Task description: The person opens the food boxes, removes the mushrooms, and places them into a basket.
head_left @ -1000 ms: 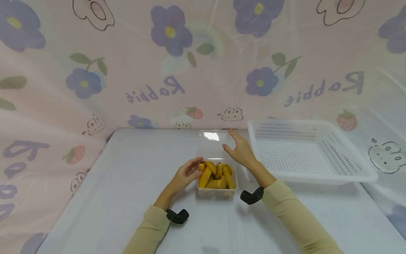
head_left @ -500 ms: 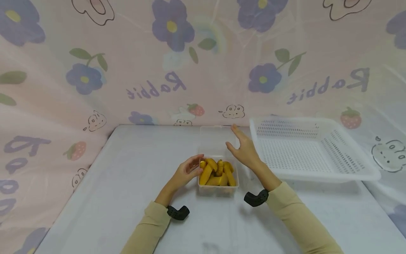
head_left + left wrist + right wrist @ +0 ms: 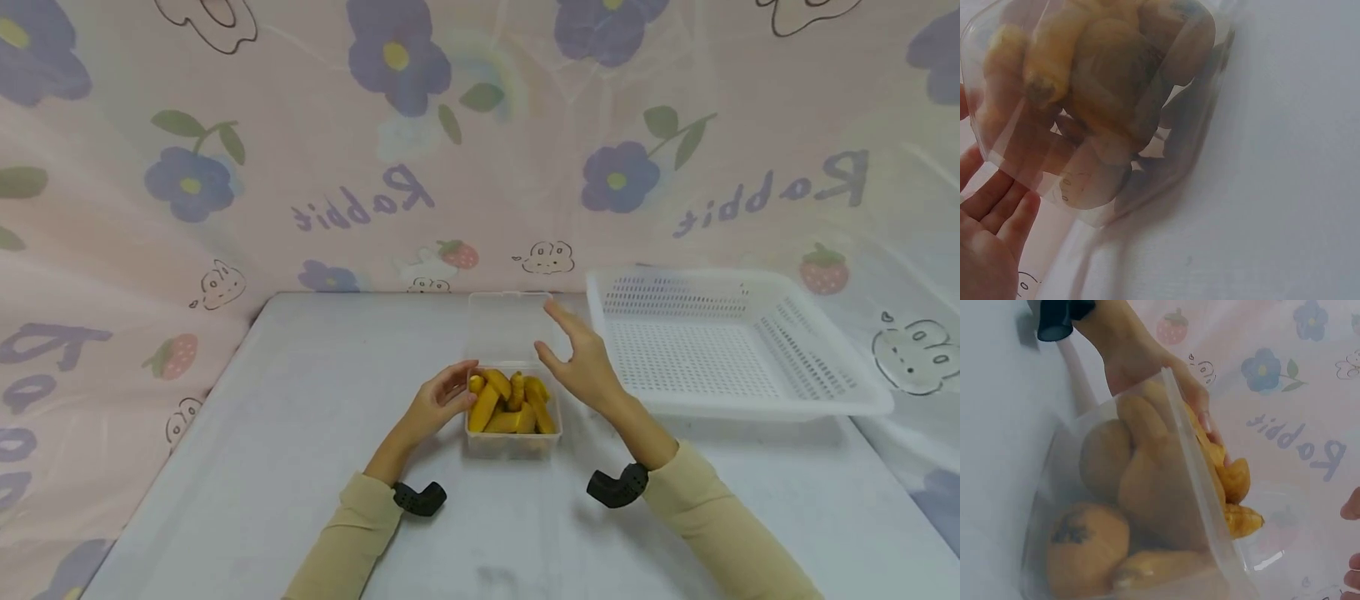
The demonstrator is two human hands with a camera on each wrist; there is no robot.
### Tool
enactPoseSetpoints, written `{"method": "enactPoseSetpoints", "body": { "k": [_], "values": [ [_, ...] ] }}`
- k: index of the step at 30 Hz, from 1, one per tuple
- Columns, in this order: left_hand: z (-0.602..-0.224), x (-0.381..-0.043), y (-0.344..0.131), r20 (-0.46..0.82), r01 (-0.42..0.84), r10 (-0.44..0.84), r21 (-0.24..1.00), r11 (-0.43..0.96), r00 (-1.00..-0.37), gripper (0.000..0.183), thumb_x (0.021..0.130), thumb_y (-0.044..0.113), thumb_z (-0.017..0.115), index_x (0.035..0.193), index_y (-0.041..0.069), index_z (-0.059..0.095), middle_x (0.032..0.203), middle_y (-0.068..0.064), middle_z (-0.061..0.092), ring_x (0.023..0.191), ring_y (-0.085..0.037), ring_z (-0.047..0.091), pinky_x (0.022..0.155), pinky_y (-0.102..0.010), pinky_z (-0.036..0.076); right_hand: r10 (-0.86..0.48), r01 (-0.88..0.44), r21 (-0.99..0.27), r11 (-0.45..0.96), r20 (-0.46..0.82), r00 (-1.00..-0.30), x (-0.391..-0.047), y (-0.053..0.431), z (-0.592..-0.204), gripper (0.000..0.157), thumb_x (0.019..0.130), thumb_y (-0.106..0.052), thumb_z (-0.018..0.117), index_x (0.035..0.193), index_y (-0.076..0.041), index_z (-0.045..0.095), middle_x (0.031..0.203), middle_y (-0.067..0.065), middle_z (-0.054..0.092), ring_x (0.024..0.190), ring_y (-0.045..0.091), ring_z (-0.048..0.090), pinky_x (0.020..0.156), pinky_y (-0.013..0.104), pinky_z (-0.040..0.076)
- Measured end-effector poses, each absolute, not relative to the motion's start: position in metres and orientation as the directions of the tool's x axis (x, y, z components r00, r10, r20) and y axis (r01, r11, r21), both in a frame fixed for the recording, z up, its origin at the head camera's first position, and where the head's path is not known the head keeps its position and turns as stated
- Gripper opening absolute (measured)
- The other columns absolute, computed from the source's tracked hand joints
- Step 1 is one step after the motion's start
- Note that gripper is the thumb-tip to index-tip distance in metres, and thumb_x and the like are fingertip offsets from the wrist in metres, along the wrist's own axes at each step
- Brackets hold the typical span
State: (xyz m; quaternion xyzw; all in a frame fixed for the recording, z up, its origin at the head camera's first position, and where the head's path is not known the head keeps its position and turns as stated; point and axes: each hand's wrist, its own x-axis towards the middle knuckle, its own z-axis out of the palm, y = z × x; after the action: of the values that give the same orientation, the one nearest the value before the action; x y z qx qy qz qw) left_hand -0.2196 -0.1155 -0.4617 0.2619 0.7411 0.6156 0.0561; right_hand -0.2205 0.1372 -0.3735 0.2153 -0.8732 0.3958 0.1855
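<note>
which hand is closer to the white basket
The right hand, seen between the open clear lid and the white basket; the left hand is at the left side of the clear box.

Clear container point(image 3: 1154, 147) seen at upper left | yellow-brown pieces point(image 3: 1113, 81) piled inside, blurred by the wall | left hand point(image 3: 988, 247) caught at lower left, fingers held at the container's edge | right half filled by white surface point(image 3: 1279, 175)
</note>
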Motion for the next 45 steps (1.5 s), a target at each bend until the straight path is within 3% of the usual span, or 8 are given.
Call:
{"method": "enactPoseSetpoints", "body": {
  "k": [10,19,32,37,45],
  "values": [
    [-0.459,-0.219,-0.116,0.252,0.319,0.457,0.945,0.075,-0.853,0.052,0.095,0.009,0.059,0.141,-0.006,0.040,0.143,-0.026,0.048,0.134,-0.041,0.046,0.115,-0.045,0.037,-0.301,-0.621,-0.564,0.544,0.560,-0.772,-0.202,0.129,-0.384,0.053,0.079,-0.003,0.076,0.128,0.007,0.056,0.127,0.024,0.063,0.118,0.039,0.061,0.100,0.050,0.052],
    [-0.461,-0.220,-0.116,0.248,0.317,0.454,0.945,0.081,-0.856,0.051,0.095,0.009,0.059,0.142,-0.001,0.042,0.144,-0.025,0.048,0.134,-0.039,0.046,0.115,-0.038,0.039,-0.374,-0.618,-0.594,0.515,0.493,-0.786,-0.194,0.119,-0.395,0.051,0.079,-0.006,0.078,0.125,0.002,0.059,0.124,0.020,0.066,0.117,0.035,0.063,0.101,0.047,0.052],
    [-0.462,-0.220,-0.117,0.260,0.331,0.459,0.940,0.081,-0.850,0.052,0.095,0.011,0.059,0.142,-0.004,0.041,0.143,-0.025,0.049,0.134,-0.040,0.046,0.116,-0.041,0.038,-0.452,-0.610,-0.595,0.523,0.413,-0.790,-0.198,0.105,-0.407,0.049,0.079,-0.007,0.077,0.123,0.006,0.059,0.122,0.021,0.066,0.102,0.032,0.068,0.090,0.042,0.059],
    [-0.461,-0.219,-0.116,0.262,0.335,0.460,0.939,0.082,-0.848,0.053,0.095,0.009,0.059,0.142,-0.007,0.039,0.142,-0.026,0.049,0.134,-0.040,0.046,0.116,-0.042,0.037,-0.443,-0.587,-0.598,0.546,0.389,-0.808,-0.199,0.103,-0.407,0.049,0.078,-0.006,0.078,0.123,0.005,0.060,0.123,0.021,0.066,0.109,0.035,0.066,0.093,0.043,0.058],
    [-0.463,-0.220,-0.117,0.257,0.336,0.455,0.937,0.099,-0.852,0.052,0.096,0.010,0.059,0.143,-0.001,0.041,0.144,-0.022,0.049,0.134,-0.036,0.046,0.116,-0.036,0.039,-0.455,-0.572,-0.592,0.567,0.353,-0.817,-0.202,0.100,-0.407,0.047,0.078,-0.003,0.077,0.122,0.002,0.062,0.123,0.018,0.067,0.115,0.033,0.064,0.097,0.044,0.056]
  ]
}}
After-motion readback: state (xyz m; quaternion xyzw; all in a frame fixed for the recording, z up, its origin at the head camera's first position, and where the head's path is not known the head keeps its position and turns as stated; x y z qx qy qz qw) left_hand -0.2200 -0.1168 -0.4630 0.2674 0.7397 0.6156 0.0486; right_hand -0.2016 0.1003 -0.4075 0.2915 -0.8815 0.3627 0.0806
